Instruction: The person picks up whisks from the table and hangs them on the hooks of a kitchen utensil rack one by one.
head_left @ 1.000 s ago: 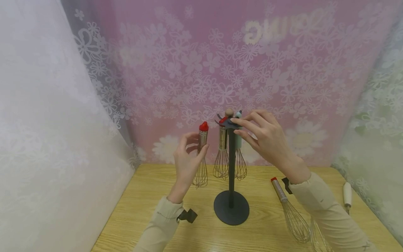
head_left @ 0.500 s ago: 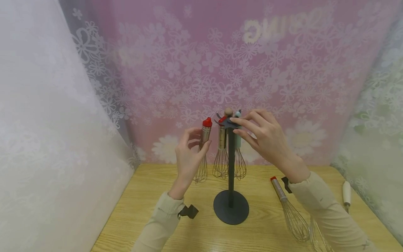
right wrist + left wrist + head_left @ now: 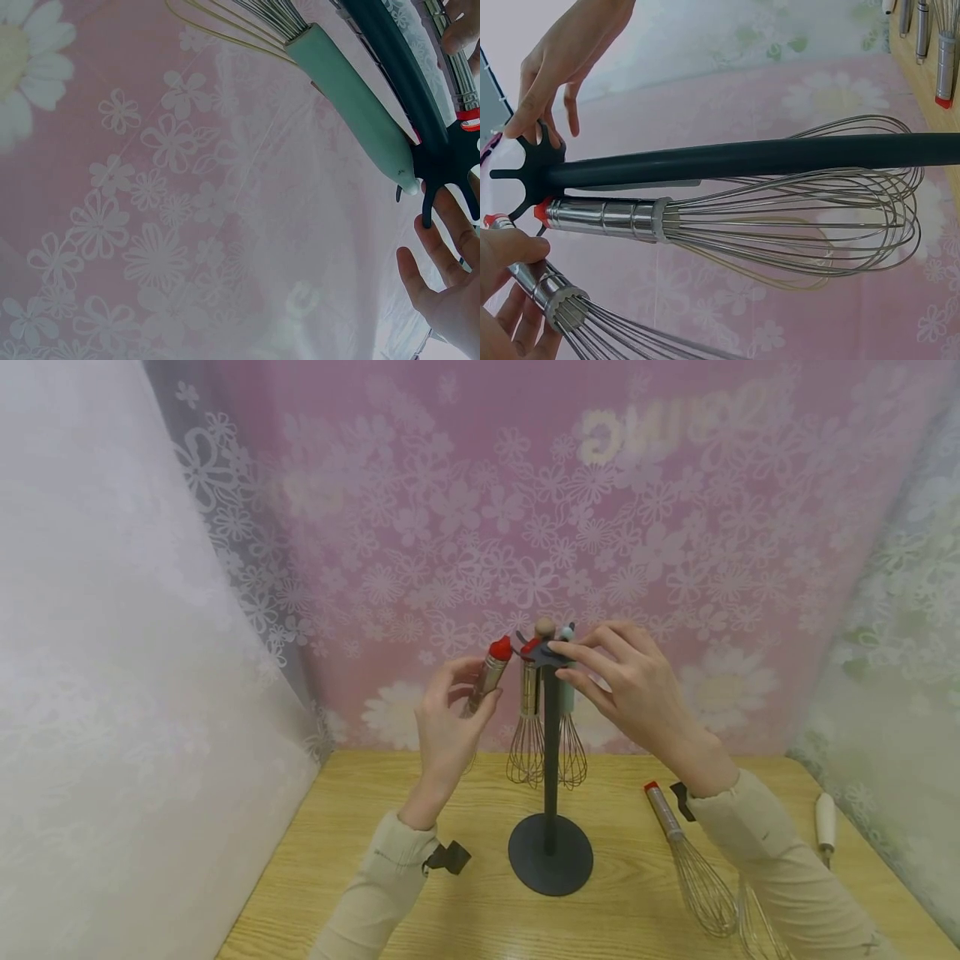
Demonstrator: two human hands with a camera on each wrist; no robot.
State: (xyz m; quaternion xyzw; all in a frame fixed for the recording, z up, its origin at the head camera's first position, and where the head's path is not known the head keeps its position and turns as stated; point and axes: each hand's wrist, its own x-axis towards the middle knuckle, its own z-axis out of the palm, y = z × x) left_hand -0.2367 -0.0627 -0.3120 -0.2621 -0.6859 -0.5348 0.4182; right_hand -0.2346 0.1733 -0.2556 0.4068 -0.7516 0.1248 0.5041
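Beside the stand, the left grip pinches a whisk between thumb and fingers (right grip uncurled).

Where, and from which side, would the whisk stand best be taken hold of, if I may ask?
Probably by the lower part of its slim post, from the front: the post stands upright above the round base, bare on the side facing the person, while the hanging whisks crowd behind and beside it higher up.

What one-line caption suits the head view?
Left hand holds a red-tipped whisk beside a dark stand; right hand touches the stand's top.
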